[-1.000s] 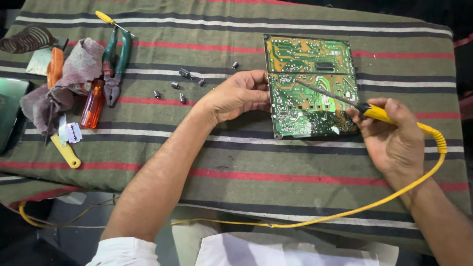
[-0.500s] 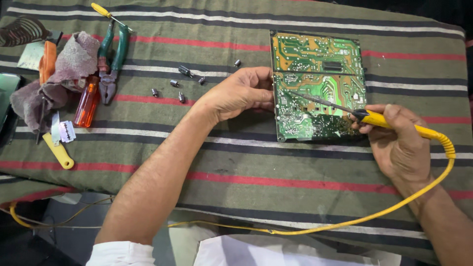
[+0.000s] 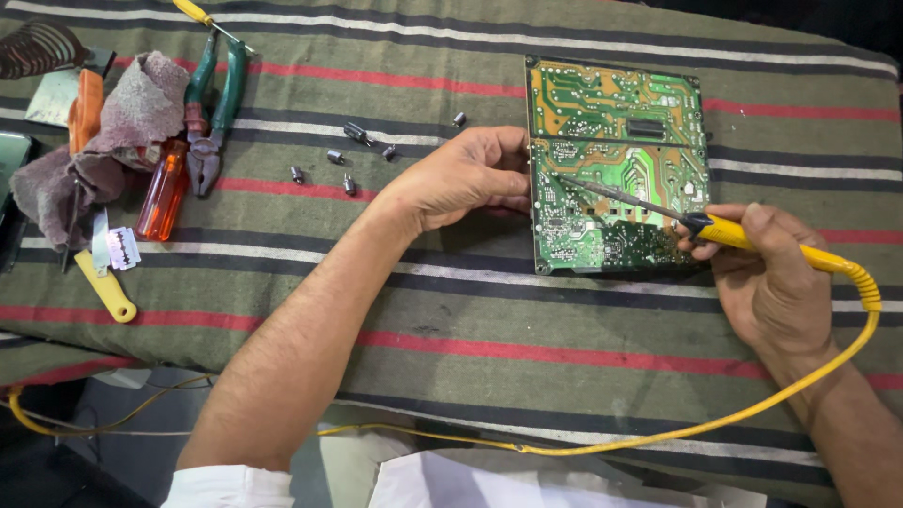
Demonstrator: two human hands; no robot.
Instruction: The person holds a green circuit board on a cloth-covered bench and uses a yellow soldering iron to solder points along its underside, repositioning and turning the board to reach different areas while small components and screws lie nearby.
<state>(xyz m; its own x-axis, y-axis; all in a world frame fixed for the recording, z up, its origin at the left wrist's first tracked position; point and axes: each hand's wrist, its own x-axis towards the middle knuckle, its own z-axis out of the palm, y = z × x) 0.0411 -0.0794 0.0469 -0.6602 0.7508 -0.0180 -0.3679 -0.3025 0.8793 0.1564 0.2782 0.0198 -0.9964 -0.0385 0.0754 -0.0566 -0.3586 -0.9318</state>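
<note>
- Right hand (image 3: 771, 282), right of centre, pinches the yellow iron (image 3: 724, 230) like a pen, as a second ago.
- Left hand (image 3: 461, 179) presses flat, fingers curled on the board's (image 3: 611, 122) left edge; hardly moved.
- Iron tip has slid slightly along the board.
- Iron's long axis runs lower right to upper left, tip pointing upper left.

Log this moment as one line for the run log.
left hand: steadying circuit board at its left edge | right hand: gripping yellow soldering iron, tip on board | loose capacitors lying left of the left hand
</note>
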